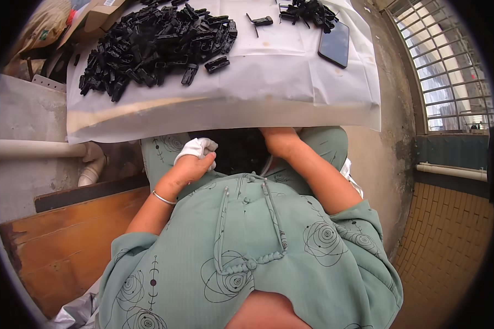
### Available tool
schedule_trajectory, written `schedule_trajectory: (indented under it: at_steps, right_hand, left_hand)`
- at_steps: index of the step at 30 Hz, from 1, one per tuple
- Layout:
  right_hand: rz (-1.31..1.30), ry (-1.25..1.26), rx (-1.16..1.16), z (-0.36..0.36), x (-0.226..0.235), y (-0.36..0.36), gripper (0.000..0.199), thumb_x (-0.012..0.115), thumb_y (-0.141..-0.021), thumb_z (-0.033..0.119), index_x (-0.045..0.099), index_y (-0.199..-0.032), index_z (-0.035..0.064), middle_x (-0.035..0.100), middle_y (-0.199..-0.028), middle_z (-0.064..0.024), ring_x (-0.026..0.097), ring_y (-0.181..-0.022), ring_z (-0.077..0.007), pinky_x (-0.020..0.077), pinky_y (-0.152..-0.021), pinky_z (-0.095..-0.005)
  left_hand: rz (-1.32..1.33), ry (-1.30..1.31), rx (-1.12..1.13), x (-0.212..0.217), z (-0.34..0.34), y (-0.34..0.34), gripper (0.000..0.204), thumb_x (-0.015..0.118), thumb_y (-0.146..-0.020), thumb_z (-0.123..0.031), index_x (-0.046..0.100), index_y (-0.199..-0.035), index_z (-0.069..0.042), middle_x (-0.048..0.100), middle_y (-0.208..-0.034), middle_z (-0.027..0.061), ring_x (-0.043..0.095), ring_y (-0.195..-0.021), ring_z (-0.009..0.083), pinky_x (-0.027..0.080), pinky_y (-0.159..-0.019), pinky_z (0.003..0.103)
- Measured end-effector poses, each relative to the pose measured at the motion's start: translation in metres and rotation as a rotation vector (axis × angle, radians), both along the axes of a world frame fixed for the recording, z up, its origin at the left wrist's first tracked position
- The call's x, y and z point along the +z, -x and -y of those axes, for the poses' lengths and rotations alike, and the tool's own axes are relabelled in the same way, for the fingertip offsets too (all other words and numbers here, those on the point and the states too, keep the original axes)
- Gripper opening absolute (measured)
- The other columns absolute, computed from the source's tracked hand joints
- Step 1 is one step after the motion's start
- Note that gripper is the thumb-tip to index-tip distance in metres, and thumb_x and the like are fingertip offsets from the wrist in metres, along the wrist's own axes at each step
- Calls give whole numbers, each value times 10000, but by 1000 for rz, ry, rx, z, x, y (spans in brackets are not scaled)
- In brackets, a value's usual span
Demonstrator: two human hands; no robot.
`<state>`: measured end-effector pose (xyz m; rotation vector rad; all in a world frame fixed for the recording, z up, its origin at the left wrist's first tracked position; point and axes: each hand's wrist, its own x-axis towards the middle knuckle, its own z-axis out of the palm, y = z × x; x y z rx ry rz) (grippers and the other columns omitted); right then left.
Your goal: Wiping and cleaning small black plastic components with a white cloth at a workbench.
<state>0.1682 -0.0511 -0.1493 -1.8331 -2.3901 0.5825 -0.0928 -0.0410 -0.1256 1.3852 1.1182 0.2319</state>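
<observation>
My left hand [196, 155] is over my lap, below the table's front edge. White glove-like fabric wraps its fingers, while the thumb is bare. Those fingers are curled in, and whatever they hold, if anything, is hidden. My right hand [280, 141] reaches under the sheet's hanging edge, so its fingers are out of sight. Between the two hands lies a dark area [239, 151] on or between my legs, too dim to make out. A large heap of small black plastic clip-like parts [159, 44] lies on the white sheet [280, 77] covering the table.
Single black parts [217, 64] lie beside the heap. At the back right are a smaller black pile [310, 13] and a phone [335, 45]. A cardboard box [101, 16] stands far left. A white pipe [35, 149] and wooden board [82, 236] are on my left, a barred window [450, 66] right.
</observation>
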Motion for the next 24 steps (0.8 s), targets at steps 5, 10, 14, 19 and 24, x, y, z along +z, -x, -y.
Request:
schedule_trajectory:
  at_steps: [5,10,14,19,24]
  right_hand:
    - [137,151,-35,-6,-29,-7,207,487,-775,83,633,-918,49,632,-956,-174,601,-918,-336,481,-773,-429]
    - [221,183,-55,5,-31,-13,253,508,-792,145,583,-1023,75,624,-961,-175,607,-904,-331,481,-752,-438]
    - [206,191,-88,19,-44,-8,290,495,-815,189,560,-1078,85,624,-959,-179,608,-904,-338,490,-728,-447]
    - [349,202,-36,18,-50,-4,243,469,-802,155,606,-987,81,633,-951,-179,615,-897,-342,497,-747,-442]
    - [181,133,-163,14,-50,-9,233,460,-798,169,615,-939,67,640,-900,-182,625,-876,-323,501,-723,-447]
  left_hand:
    - [-49,-244,-112,1,17,-1,261,543,-821,-100,544,-1060,5,603,-911,135,603,-771,232,488,-715,321]
    - [-62,-403,-133,1,26,0,267,554,-820,-118,558,-1050,18,586,-957,145,594,-845,242,479,-754,315]
    - [-135,-314,-152,10,34,-4,260,560,-819,-138,568,-1039,-1,604,-980,158,597,-885,270,474,-791,327]
    - [-76,-388,-198,0,52,2,260,564,-813,-132,563,-1041,-7,614,-977,144,604,-898,252,478,-802,320]
    - [-81,-485,-151,-14,58,13,240,572,-800,-122,573,-1016,-16,617,-943,138,610,-874,243,479,-775,319]
